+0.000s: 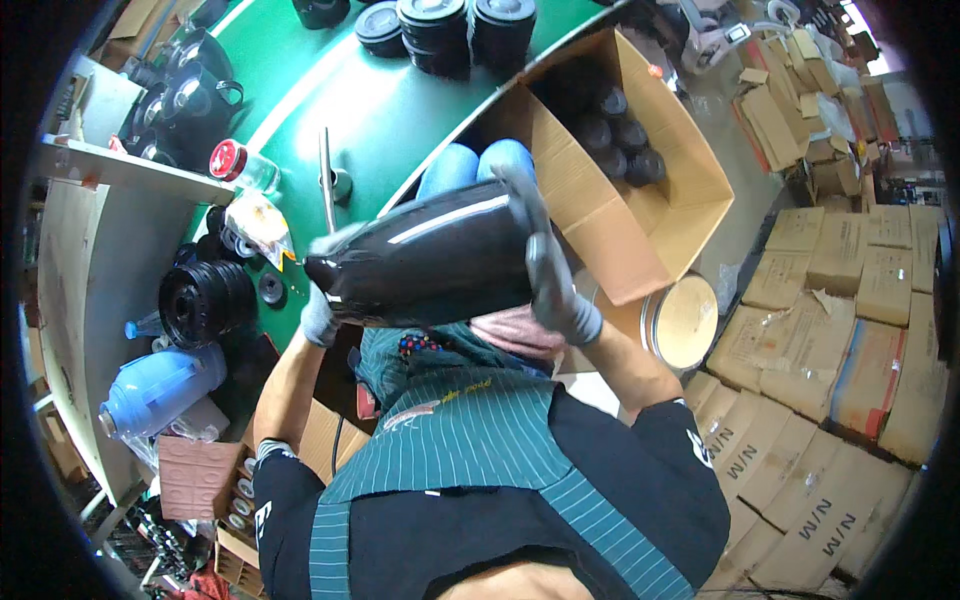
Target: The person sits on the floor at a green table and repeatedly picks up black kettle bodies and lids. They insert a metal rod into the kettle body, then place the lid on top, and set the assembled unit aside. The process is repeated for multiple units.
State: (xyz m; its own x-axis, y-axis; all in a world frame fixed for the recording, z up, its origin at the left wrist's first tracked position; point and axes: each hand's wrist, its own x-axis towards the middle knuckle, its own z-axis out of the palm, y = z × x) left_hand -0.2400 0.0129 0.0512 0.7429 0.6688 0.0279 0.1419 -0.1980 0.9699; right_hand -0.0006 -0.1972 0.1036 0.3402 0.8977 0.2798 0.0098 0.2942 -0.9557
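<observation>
A large glossy black thermos flask body (435,262) lies sideways across my lap, held above it by both hands. Its narrower neck end points left and the wide end right. At the neck, my gloved left hand (320,318) is closed round it, partly hidden behind the body. My right hand (553,285), in a grey glove, grips the wide end with its fingers over the rim. Just beyond the flask, a metal rod (327,180) stands up from the green tabletop (330,70).
Far off are stacks of black round lids (435,35). An open cardboard box (690,190) holding dark round parts stands at right, near a round wooden-topped stool (688,322). At left are a red-lidded jar (230,160), black rings (205,302) and a blue jug (165,390). Cartons (790,350) line the right.
</observation>
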